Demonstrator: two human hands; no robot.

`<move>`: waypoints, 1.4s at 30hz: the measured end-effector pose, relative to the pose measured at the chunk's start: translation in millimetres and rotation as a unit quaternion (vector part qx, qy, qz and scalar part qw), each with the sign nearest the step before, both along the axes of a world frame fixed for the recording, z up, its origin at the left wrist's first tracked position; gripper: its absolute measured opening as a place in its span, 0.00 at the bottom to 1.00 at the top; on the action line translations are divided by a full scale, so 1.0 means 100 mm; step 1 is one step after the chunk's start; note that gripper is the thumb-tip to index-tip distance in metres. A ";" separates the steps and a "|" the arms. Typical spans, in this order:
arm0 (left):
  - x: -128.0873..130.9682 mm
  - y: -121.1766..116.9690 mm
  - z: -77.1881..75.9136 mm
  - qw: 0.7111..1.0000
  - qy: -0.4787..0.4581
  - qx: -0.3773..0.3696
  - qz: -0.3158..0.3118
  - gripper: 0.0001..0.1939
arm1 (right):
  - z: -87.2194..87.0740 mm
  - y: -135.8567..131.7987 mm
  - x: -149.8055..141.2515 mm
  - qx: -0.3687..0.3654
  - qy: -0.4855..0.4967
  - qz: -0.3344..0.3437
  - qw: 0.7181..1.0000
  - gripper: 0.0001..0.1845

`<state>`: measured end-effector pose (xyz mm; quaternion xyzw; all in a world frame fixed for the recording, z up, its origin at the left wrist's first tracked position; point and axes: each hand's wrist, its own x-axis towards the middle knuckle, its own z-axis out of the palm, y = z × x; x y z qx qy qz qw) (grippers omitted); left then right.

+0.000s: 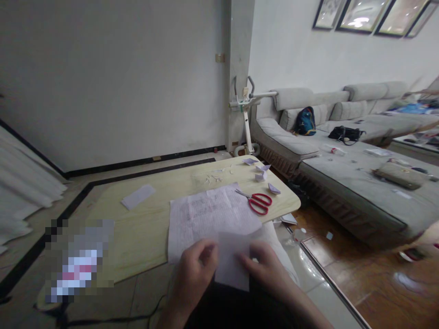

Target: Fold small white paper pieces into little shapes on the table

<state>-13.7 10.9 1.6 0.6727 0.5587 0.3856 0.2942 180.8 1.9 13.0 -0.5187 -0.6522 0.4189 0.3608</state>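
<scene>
Between my two hands, close to my body, is a small sheet of white paper [233, 265]. My left hand [199, 265] pinches its left edge with curled fingers. At the opposite edge, my right hand [262, 260] grips it, thumb lying across the front. Just beyond them a large printed sheet [206, 214] lies on the pale wooden table [154, 233]. Red-handled scissors [259, 202] rest by its right corner, blades pointing left. Several small folded paper pieces [262, 176] stand near the table's far right corner. A folded white paper [139, 196] lies to the left.
Small paper scraps [214, 178] are scattered at the table's far side. A pixelated patch [78, 262] hides something at the left. A grey sofa [356, 183] holding a blue backpack [306, 121] and a black bag [346, 134] stands right. An exercise machine [247, 123] is behind the table.
</scene>
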 end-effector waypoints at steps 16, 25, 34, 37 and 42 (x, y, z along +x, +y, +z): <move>0.02 0.01 -0.10 0.988 0.133 0.074 0.018 0.07 | -0.06 0.00 0.01 0.030 -0.050 0.010 0.998 0.13; -0.03 0.03 -0.04 0.982 0.169 0.075 0.036 0.08 | -0.03 0.00 0.05 0.035 -0.009 -0.047 0.998 0.12; -1.04 -0.06 0.43 0.975 0.197 -0.034 0.092 0.18 | -0.05 0.01 0.08 -0.151 0.248 -0.013 0.957 0.21; -1.08 -0.12 0.44 0.984 0.143 -0.029 0.105 0.15 | -0.05 0.01 0.06 -0.172 0.272 -0.009 0.947 0.22; -0.39 -0.20 0.54 0.985 0.081 -0.106 -0.104 0.16 | 0.03 -0.04 0.05 -0.174 0.270 -0.009 0.947 0.21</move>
